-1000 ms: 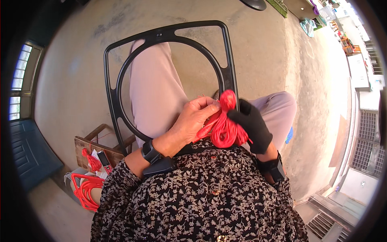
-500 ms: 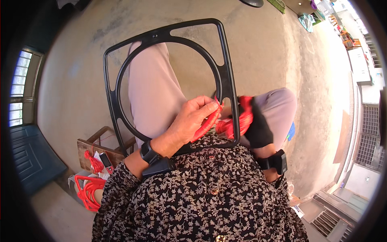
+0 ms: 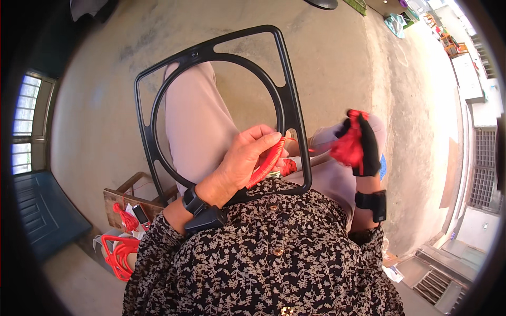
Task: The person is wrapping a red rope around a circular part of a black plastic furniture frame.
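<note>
A black square frame [image 3: 290,100] with a round ring inside it rests over my lap. Part of the ring's lower right is covered by tight coils of red strip [image 3: 269,166]. My left hand [image 3: 237,160] pinches the ring at the upper end of these coils, thumb on top. Out to the right, my right hand [image 3: 370,147], in a black glove with the fingers bent, grips a blurred bundle of red strip [image 3: 346,151]. A thin red strand runs from the coils toward that bundle, passing near the frame's right bar. A second red clump [image 3: 288,167] shows just behind the coils.
At my left stands a small wooden stool [image 3: 117,215] carrying a red skein [image 3: 126,218] and a phone-like device [image 3: 140,213]. Red plastic-looking loops [image 3: 121,258] lie beside it. A blue panelled door [image 3: 50,210] is at the far left, a green broom head [image 3: 357,6] at the top.
My right hand has moved right and away from the ring, carrying the red bundle out past the frame. My left hand keeps its pinch; the frame has shifted slightly left.
</note>
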